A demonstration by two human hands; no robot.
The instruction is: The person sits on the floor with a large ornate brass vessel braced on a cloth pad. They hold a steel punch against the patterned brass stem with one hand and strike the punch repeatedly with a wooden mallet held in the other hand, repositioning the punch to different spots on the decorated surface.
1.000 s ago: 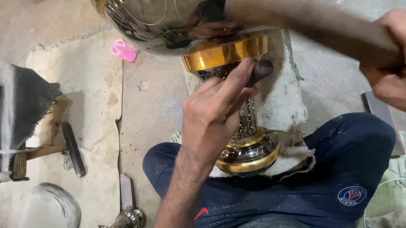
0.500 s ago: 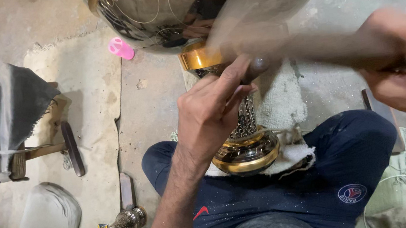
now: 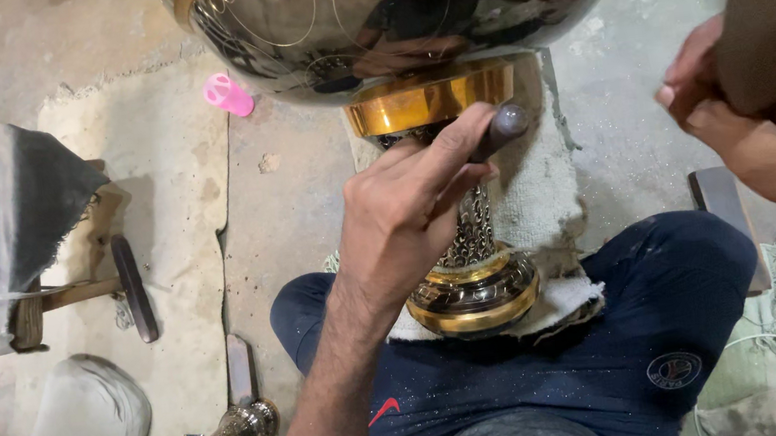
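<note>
Brass goblet stem (image 3: 476, 228), left hand (image 3: 407, 216) fingers holding punch (image 3: 499, 129), right hand (image 3: 764, 140) gripping wooden mallet (image 3: 769, 5)

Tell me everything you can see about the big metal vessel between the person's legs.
The metal vessel has a large, shiny silver bowl with engraved circles that mirrors the room. Below it sit a gold collar, a pierced patterned stem and a rounded gold and silver base. It stands upright on a white cloth between the knees. The left hand presses a dark punch against it just under the collar; the right hand grips a wooden hammer handle.
</note>
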